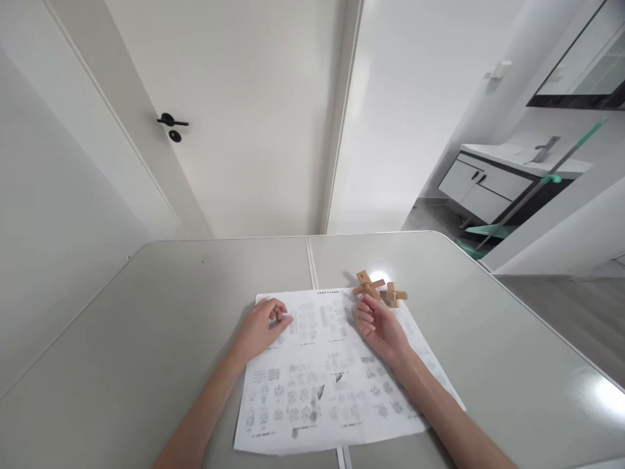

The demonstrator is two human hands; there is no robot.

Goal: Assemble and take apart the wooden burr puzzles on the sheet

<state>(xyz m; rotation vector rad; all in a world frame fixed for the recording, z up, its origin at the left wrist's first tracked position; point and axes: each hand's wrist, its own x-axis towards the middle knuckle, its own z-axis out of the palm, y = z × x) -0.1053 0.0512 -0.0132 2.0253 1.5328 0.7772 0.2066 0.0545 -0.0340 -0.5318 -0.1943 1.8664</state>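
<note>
A large printed paper sheet (322, 355) lies on the table, covered with small grey diagrams and lines of text. My left hand (263, 327) rests on its upper left edge, fingers loosely bent, thumb apart from them, nothing held. On the right side of the sheet lies my right hand (381, 329), turned partly palm up with its fingers half curled and no object visible in them. Just beyond its fingertips sit two wooden interlocking puzzles: a cross-shaped one (370, 285) and a more compact one (393, 295), close together at the sheet's top right corner.
The light grey table (195, 312) has a seam down its middle. Behind it stands a white door (244, 98) with a black handle (173, 122). To the right, beyond an opening, are a sink cabinet (488, 182) and a green-and-grey long-handled cleaning tool (551, 178).
</note>
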